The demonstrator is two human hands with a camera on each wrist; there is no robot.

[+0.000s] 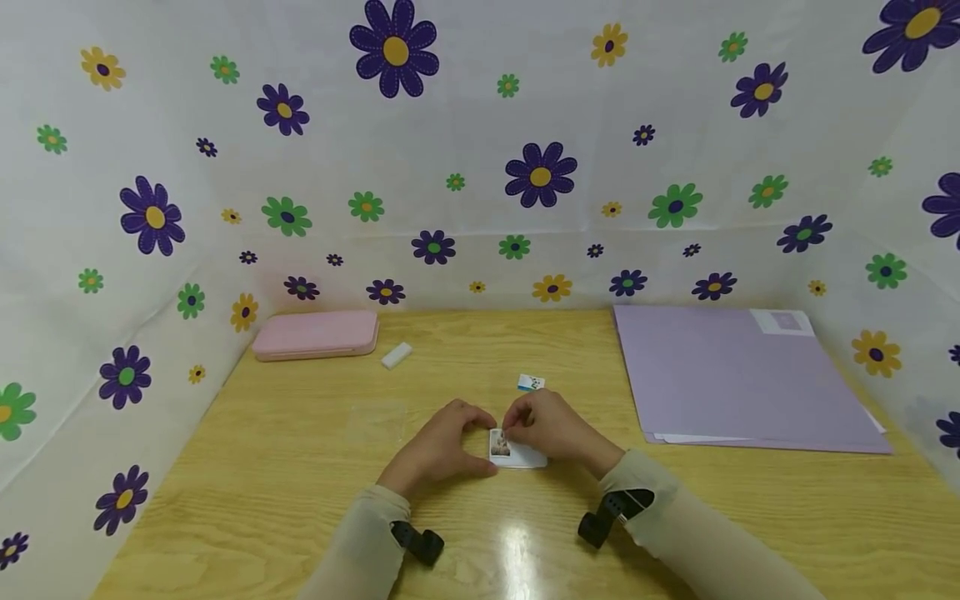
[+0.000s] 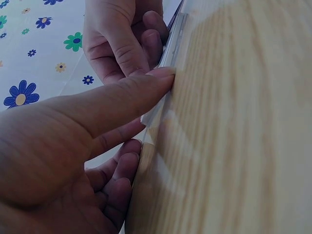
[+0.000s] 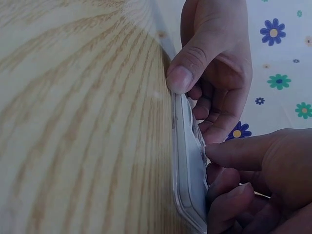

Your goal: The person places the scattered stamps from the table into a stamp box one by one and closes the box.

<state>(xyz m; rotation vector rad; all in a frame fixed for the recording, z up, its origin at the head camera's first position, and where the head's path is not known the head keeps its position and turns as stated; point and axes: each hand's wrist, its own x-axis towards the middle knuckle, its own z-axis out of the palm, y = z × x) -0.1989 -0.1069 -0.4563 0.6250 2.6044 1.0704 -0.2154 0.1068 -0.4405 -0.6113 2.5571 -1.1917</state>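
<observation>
A small flat white rectangular case (image 1: 528,457) with rounded corners and a clear rim lies on the table between the hands. Over its left end is a small picture (image 1: 498,447), whose near surface looks slightly raised in the right wrist view. The left hand (image 1: 441,447) holds the case's left end, thumb (image 2: 163,73) at the near edge and index finger at the far one. With thumb and index finger, the right hand (image 1: 553,427) pinches the picture's right edge; its other fingers are curled (image 3: 236,195). The exact pinch point is partly covered by the fingertips.
Beyond the right hand lies a small printed card (image 1: 531,382). A clear plastic sleeve (image 1: 377,421) is left of the hands. Farther back are a white eraser-like block (image 1: 397,355) and a pink pencil case (image 1: 316,335). A large purple folder (image 1: 742,375) lies at right. Flowered cloth (image 1: 465,125) encloses the table.
</observation>
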